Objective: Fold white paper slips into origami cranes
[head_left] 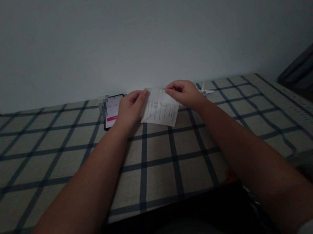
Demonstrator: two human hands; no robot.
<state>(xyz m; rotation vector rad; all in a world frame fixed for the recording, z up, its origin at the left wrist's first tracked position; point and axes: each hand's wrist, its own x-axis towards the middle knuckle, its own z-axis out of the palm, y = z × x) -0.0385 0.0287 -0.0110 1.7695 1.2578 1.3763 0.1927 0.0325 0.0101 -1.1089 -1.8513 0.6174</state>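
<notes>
1. Dim room on my feed: bare pale wall [143, 32] beyond both hands, and a cloth-covered counter [158, 148] with a dark check pattern underneath them.
2. Paper first, since that's what I've got: one printed sheet [160, 110] sits between the two hands, tilted, lower edge towards me. Can't tell from here if that edge touches the cloth.
3. Left hand [131, 108] is pinching the upper left corner, thumb and finger together. Right hand [185, 93] looks to have the upper right edge in a similar pinch, fingers curled, though the grip is partly hidden.
4. Phone [114, 111], lit screen, just left of the left hand. Some white pointy thing [206, 91] pokes out just past the right wrist; no clue what.
5. Handling-wise, I'd guess super light, thin and floppy, easy to crease or rip. I'd stick to light edge pinches near the corners, no hard tugging.
</notes>
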